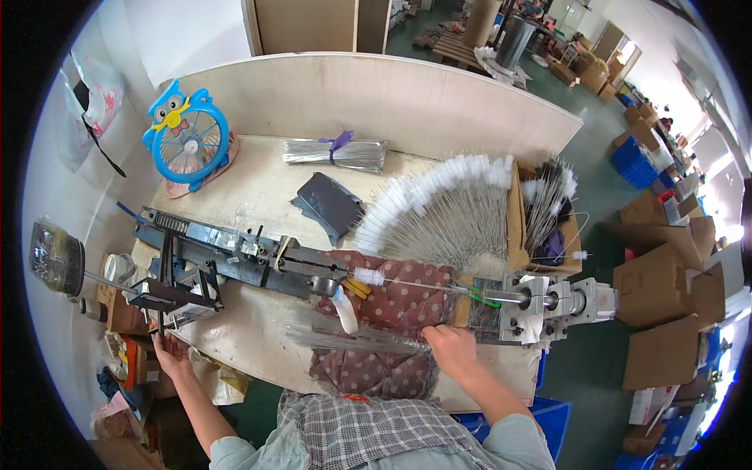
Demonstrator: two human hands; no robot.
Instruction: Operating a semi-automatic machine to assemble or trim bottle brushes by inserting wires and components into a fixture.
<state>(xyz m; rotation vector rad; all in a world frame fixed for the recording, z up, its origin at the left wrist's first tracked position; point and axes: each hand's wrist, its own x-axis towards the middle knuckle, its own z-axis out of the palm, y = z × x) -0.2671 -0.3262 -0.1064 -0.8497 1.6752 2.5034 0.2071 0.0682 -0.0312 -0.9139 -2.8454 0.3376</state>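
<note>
Pale tabletop (258,172) bears slender straight wires (360,338) near the right hand (453,349).

No lettering is legible; red marks (111,100) on the plastic bag (104,84) may be print.

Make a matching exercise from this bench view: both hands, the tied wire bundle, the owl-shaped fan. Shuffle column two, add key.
Column one
1. Left hand
2. Right hand
3. Tied wire bundle
4. Owl-shaped fan

Column two
A. Blue rim, at the back left of the bench
B. At the right end of the loose wires
C. Raised to the underside of the dark metal frame
D. Purple tie around it, near the back panel

Pairs: 1-C, 2-B, 3-D, 4-A
</note>
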